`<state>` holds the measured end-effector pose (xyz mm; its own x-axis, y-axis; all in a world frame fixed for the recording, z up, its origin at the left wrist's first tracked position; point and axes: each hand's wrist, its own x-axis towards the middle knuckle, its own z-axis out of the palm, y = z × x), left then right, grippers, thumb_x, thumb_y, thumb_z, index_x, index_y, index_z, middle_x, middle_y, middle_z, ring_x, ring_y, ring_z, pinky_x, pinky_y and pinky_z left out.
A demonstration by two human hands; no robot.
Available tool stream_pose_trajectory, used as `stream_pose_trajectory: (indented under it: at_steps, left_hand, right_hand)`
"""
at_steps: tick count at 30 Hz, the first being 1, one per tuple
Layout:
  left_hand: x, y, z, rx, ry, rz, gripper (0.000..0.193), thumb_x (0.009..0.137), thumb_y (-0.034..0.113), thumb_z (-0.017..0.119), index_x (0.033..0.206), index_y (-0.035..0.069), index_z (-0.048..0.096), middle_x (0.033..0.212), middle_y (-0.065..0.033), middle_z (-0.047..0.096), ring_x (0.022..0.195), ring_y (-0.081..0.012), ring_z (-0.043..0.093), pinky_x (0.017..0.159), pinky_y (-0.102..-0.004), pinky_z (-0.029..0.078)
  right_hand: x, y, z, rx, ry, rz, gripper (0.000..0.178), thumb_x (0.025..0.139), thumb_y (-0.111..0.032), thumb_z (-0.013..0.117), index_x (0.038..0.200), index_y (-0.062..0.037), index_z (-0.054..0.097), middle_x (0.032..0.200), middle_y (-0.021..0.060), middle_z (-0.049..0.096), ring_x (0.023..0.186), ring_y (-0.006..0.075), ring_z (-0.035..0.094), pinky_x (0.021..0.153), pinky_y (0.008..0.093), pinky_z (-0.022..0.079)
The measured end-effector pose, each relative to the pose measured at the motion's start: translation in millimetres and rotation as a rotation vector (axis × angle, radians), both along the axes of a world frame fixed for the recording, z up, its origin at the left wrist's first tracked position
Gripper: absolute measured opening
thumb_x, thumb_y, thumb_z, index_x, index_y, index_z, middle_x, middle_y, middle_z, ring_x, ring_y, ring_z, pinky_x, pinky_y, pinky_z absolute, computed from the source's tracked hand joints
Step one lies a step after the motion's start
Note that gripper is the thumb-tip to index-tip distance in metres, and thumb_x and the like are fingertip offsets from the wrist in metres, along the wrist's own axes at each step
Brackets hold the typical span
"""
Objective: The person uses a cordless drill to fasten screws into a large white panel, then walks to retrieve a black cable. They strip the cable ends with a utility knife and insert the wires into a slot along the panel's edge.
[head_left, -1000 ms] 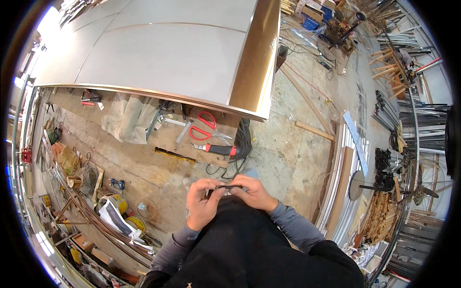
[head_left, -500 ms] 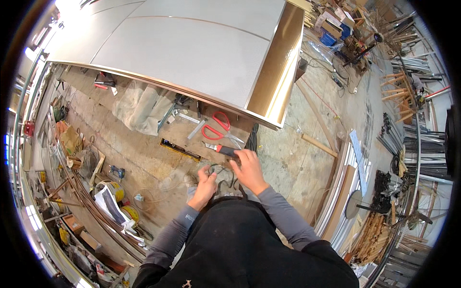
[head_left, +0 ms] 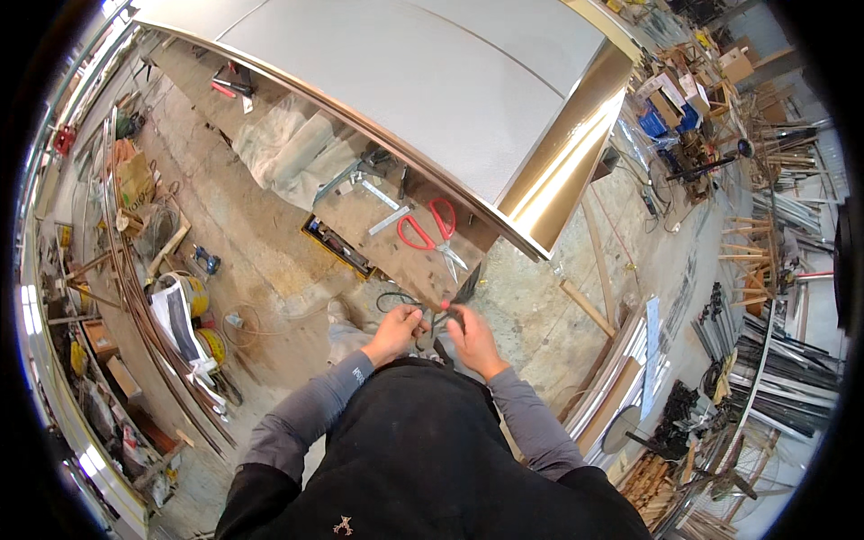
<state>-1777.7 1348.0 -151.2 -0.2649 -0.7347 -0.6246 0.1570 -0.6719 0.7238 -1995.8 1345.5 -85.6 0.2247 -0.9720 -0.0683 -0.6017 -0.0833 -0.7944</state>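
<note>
My left hand (head_left: 396, 333) is pinched closed at a thin black strip (head_left: 391, 295), which loops out ahead of its fingers. Just to the right, my right hand (head_left: 474, 340) closes round a utility knife (head_left: 445, 307); only a bit of its red part shows, and the blade cannot be made out. Dark lengths hang between the two hands, partly hidden by fingers. Ahead of them lie red-handled scissors (head_left: 429, 231), with blades toward my right hand. A metal square (head_left: 389, 220) rests on the board beyond.
A large grey panel with a gold-toned frame (head_left: 567, 144) spans the far side. Left of the scissors sits a yellow-edged dark tray (head_left: 337, 247), near a crumpled cloth (head_left: 292, 153). Long profiles (head_left: 621, 369) lie at right; a blue drill (head_left: 206, 260) stands at left.
The utility knife has come back toward my body with my right hand and turned, now mostly hidden. My left hand has moved slightly right, toward it. The whole view has swung round.
</note>
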Motion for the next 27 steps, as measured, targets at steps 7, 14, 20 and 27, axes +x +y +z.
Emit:
stream_pose_trajectory:
  at_steps: [7,14,20,27]
  left_hand:
    - [-18.5,-16.1,5.7,0.01,-0.087,-0.007,0.025,0.108,0.018,0.057,0.117,-0.004,0.065,0.096,-0.008,0.073,0.083,-0.0129,0.063,0.075,-0.0281,0.051]
    - [-23.3,-17.7,-3.1,-0.007,-0.203,0.008,0.027,0.106,0.022,0.061,0.116,-0.003,0.066,0.094,-0.0067,0.073,0.073,-0.0111,0.057,0.066,-0.0281,0.047]
    - [-22.7,-22.3,2.9,0.016,-0.253,-0.055,0.027,0.104,0.02,0.062,0.113,-0.005,0.069,0.093,-0.0077,0.074,0.073,-0.0109,0.058,0.066,-0.0274,0.046]
    - [-21.2,-21.0,-4.7,-0.067,-0.293,-0.022,0.029,0.098,0.02,0.063,0.094,-0.006,0.074,0.084,-0.0107,0.076,0.073,-0.0172,0.067,0.07,-0.0333,0.052]
  right_hand:
    - [-14.8,29.7,-7.5,-0.053,0.186,0.048,0.038,0.102,-0.034,0.069,0.13,-0.0094,0.064,0.107,0.017,0.069,0.092,0.0386,0.071,0.074,0.0444,0.057]
    - [-15.6,29.8,-11.2,-0.071,0.26,0.028,0.041,0.102,-0.039,0.067,0.13,-0.0093,0.064,0.1,0.015,0.065,0.083,0.0385,0.07,0.068,0.0468,0.057]
    - [-12.7,31.4,-8.3,-0.043,0.309,0.01,0.038,0.1,-0.034,0.07,0.13,-0.0105,0.065,0.099,0.016,0.068,0.082,0.0402,0.07,0.069,0.047,0.057]
    - [-13.1,30.1,-15.6,-0.065,0.305,0.026,0.039,0.1,-0.035,0.069,0.13,-0.0113,0.065,0.097,0.0155,0.067,0.079,0.04,0.07,0.066,0.0476,0.056]
